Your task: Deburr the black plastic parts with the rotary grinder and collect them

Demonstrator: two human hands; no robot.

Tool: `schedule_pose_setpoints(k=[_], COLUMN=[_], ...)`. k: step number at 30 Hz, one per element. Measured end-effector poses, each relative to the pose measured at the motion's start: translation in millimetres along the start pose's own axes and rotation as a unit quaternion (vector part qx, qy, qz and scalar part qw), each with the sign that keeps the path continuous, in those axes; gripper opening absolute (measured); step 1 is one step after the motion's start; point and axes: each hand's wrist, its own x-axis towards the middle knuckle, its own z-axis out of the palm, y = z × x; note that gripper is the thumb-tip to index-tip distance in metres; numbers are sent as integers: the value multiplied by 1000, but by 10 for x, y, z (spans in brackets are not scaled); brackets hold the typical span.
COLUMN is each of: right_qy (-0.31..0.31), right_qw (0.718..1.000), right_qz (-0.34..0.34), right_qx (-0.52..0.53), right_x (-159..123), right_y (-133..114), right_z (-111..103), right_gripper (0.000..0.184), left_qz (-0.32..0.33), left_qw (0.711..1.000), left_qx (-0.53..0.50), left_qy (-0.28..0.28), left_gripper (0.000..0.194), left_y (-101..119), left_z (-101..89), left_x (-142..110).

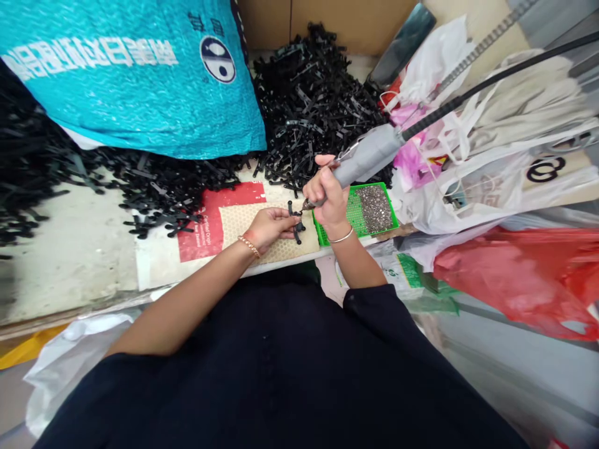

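Note:
My right hand (327,190) is wrapped round a grey electric screwdriver (367,156), tilted so its tip points down to the left. That tip meets, or nearly meets, a small black plastic part (298,228) with several arms. The fingers of my left hand (271,229) pinch this part from the left, above a pale dotted mat (243,224). Just right of my right hand lies a green perforated tray (354,209), with many small silvery screws (375,209) heaped at its right end.
A large pile of black plastic parts (313,112) fills the back, and more parts (159,190) lie to the left. A blue woven sack (140,93) rests on them. Plastic bags (496,156) crowd the right side, and a red bag (519,274) hangs lower right. The screwdriver's black cable (496,78) runs up right.

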Motion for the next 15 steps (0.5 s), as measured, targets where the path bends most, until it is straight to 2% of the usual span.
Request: schedule_pose_setpoints(k=[6,10,15], right_qy=[21,16,8], right_qw=[999,999,999], right_qz=[26,13,-10], right_qx=[17,51,38], right_x=[-9,-39,-46], right_y=[41,-18,42], right_z=[79,117,98], right_gripper=[52,48,47], left_qz=[-7,-9,-6], left_qw=[1000,1000,1000], left_qx=[-3,-5,-7], left_qy=[2,1,-2], left_gripper=[26,25,26], left_y=[35,35,16], left_z=[30,27,14], left_x=[-26,-25,-11])
